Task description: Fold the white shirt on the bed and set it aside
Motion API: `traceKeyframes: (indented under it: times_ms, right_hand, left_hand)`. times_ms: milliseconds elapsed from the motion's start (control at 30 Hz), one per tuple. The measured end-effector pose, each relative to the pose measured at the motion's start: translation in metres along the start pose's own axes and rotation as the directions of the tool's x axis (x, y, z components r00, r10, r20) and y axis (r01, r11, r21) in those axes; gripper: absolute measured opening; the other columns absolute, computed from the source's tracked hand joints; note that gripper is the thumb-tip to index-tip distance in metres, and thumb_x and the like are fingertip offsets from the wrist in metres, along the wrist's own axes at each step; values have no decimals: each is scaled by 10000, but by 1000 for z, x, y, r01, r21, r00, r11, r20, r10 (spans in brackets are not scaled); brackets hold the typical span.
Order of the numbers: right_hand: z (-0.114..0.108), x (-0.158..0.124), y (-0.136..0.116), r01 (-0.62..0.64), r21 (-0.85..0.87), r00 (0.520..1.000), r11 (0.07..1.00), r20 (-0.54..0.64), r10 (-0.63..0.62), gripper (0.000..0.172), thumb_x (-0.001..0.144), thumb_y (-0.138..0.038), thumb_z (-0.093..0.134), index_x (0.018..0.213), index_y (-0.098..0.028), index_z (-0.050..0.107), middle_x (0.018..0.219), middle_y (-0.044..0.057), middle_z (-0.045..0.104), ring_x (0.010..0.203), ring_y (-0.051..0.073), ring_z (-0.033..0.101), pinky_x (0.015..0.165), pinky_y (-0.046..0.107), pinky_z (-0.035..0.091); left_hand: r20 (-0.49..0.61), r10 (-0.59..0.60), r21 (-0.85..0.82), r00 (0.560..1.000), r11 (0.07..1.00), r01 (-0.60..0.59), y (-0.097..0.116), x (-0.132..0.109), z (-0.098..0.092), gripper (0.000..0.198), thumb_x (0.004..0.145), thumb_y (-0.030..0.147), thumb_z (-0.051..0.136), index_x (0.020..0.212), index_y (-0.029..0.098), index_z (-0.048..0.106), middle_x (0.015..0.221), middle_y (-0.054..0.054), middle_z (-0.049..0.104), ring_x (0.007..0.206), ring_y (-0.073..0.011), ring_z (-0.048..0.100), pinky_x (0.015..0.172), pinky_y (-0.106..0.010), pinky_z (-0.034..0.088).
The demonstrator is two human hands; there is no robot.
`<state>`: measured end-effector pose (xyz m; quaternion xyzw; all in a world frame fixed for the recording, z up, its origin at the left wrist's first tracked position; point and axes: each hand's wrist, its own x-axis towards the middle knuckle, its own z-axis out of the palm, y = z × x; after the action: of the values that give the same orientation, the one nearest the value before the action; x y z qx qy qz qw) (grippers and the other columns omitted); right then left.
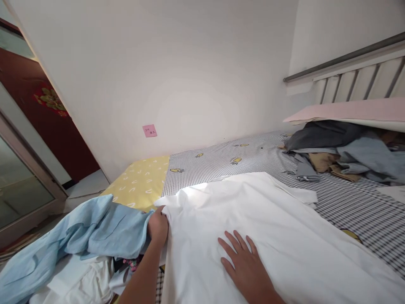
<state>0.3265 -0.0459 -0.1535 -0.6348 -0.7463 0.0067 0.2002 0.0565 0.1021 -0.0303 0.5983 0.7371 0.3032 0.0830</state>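
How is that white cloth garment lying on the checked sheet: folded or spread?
Spread out: the white cloth garment lies broad and mostly flat, the right hand open on it, the left hand closed at its edge.

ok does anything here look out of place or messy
Mildly: the fabric pile at right lies crumpled, partly beneath a pink-topped layer, which looks untidy against the white garment spread fairly flat. No spill or damage shows.
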Motion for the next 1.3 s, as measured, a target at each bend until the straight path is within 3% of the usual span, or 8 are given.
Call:
traceKeyframes:
  times_ms: [233, 333, 433, 600, 733, 867, 1033, 1300]
  right_hand:
    - [6, 2, 2, 6, -27, 1000, 1000, -8, -6, 490, 1024, -471, 430, 1510, -440, 486, 1610, -39, 437, 1494, 323, 389, 1234, 584, 255]
    - [3, 2, 0, 2, -29, 1000, 1000, -6, -2, 483, 1026, -485, 420, 1500, -440, 499, 1606, -36, 444, 1495, 325, 387, 1225, 601, 263]
    - [-2, 2, -2, -4, -13, 1000, 1000, 5, 4, 480, 1031, -510, 390, 1463, -392, 561, 1590, -10, 471, 1498, 331, 381, 1223, 613, 264]
    - [-11, 1, -6, 6, 4, 998, 1000, 56, -6, 505, 1004, -395, 445, 1497, -337, 536, 1593, 30, 469, 1520, 335, 336, 1233, 611, 236]
    - [-13, 1, -9, -13, -9, 999, 1000, 31, 13, 514, 1021, -401, 407, 1527, -358, 486, 1629, 21, 416, 1529, 322, 317, 1234, 614, 209]
    - [-18, 0, -13, -49, -42, 997, 998, 61, 51, 515, 1039, -445, 376, 1536, -350, 471, 1642, 23, 396, 1536, 310, 300, 1239, 604, 183]
    - [-23, 0, -17, -79, -109, 988, 991, 127, 93, 536, 1052, -444, 335, 1571, -337, 415, 1680, 15, 319, 1558, 310, 234, 1243, 599, 142]
    - [-27, -31, -39, -180, -153, 965, 972, 162, 205, 550, 1059, -414, 268, 1597, -341, 358, 1699, -6, 276, 1567, 293, 193, 1243, 563, 138]
  left_hand:
    - [265, 398, 149, 878, 883, -445, 113, -26, 44, 452, 899, 118, 422, 1220, 235, 717, 1187, -148, 758, 1299, -279, 599, 1162, -481, 360]
    - [403, 506, 114, 763, 799, -590, 131, -58, 80, 620, 844, 98, 527, 1412, 341, 582, 1625, -64, 440, 1565, -264, 253, 1271, -562, 157]
    - [498, 433, 147, 752, 812, -565, 125, -90, 102, 849, 761, 93, 588, 1569, 237, 368, 1693, -198, 200, 1561, -408, 193, 1166, -760, 240]
    - [496, 453, 73, 741, 829, -555, 91, -143, 90, 779, 849, 181, 516, 1591, 301, 314, 1711, -119, 207, 1557, -300, 266, 1199, -596, 353]
    - [193, 457, -170, 868, 887, -429, 18, -183, 56, 622, 870, 244, 528, 1489, 281, 484, 1657, -111, 372, 1503, -271, 393, 1172, -500, 438]
    - [-59, -2, -389, 998, 921, -21, -89, -227, 15, 482, 890, 478, 493, 1261, 197, 620, 1445, -178, 588, 1401, -323, 507, 1164, -532, 445]
    - [103, -328, -561, 939, 760, 328, -166, -303, -5, 498, 917, 598, 410, 1208, 226, 567, 1309, -141, 689, 1282, -284, 614, 1097, -461, 516]
    - [495, -470, -574, 731, 455, 681, -163, -351, 6, 555, 866, 697, 480, 1218, 281, 584, 1396, -94, 655, 1279, -254, 617, 901, -390, 574]
